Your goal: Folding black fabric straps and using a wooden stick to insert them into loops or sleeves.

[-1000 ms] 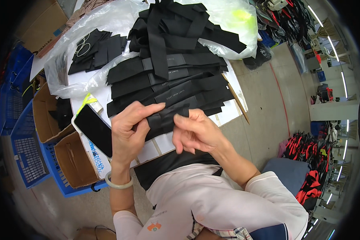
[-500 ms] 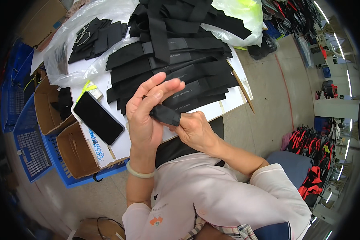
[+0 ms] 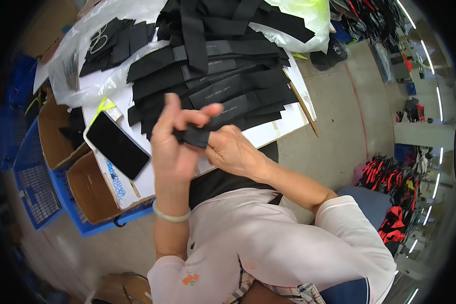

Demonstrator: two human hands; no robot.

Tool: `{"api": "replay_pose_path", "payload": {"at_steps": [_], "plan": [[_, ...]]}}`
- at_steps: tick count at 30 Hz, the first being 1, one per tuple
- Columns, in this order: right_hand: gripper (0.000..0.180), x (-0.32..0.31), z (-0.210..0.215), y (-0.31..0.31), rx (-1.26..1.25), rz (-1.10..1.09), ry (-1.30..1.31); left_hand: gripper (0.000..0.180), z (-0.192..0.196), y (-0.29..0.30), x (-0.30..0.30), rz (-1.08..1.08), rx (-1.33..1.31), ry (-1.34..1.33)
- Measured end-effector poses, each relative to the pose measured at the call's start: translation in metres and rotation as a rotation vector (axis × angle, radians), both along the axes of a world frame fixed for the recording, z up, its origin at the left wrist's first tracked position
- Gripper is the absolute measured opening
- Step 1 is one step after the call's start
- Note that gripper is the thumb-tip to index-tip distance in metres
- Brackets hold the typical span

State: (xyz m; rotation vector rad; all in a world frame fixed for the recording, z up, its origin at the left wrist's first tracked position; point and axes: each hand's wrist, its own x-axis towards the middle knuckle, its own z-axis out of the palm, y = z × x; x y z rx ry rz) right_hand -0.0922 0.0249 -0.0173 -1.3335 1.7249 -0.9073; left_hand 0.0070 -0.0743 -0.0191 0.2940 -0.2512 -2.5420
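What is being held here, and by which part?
A small black fabric piece, pinched between both hands: left hand around its left end, right hand on its right end.

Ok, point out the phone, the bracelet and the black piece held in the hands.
phone [image 3: 117,145], head view, middle of its dark screen.
bracelet [image 3: 170,216], head view, front of the pale band.
black piece [image 3: 193,136], head view, folded part between the hands.

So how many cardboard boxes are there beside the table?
2. One open cardboard box sits left of the phone, and a second box is just below it, by the blue crate. Others may be hidden.
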Motion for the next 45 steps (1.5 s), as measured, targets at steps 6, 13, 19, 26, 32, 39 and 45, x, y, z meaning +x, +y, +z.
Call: {"api": "replay_pose_path", "payload": {"at_steps": [6, 13, 19, 26, 32, 39, 45], "plan": [[0.018, -0.001, 0.014, -0.012, -0.030, -0.094, 0.079, 0.043, 0.006, 0.010, -0.010, -0.019, -0.069, -0.194], [0.028, -0.004, 0.022, -0.002, -0.007, -0.379, -1.040, 0.047, -0.001, 0.008, -0.009, -0.005, -0.070, -0.201], [0.019, 0.014, -0.004, 0.000, -0.441, -0.489, 0.102, 0.048, 0.007, 0.021, -0.015, 0.045, 0.016, -0.199], [0.019, 0.020, 0.008, 0.011, -0.227, -0.508, -0.539, 0.058, 0.014, 0.035, -0.009, 0.176, -0.199, -0.194], [0.009, 0.033, 0.023, 0.009, -0.246, -0.631, -0.935, 0.050, 0.011, 0.038, -0.008, 0.352, -0.632, -0.256], [0.028, 0.000, 0.030, 0.025, 0.169, -0.015, -0.948, 0.040, 0.015, 0.034, 0.001, 0.014, -0.343, -0.175], [0.039, -0.004, -0.015, 0.029, 0.372, 0.232, -1.704, 0.035, 0.023, 0.041, -0.014, -0.001, -0.782, -0.282]]}}
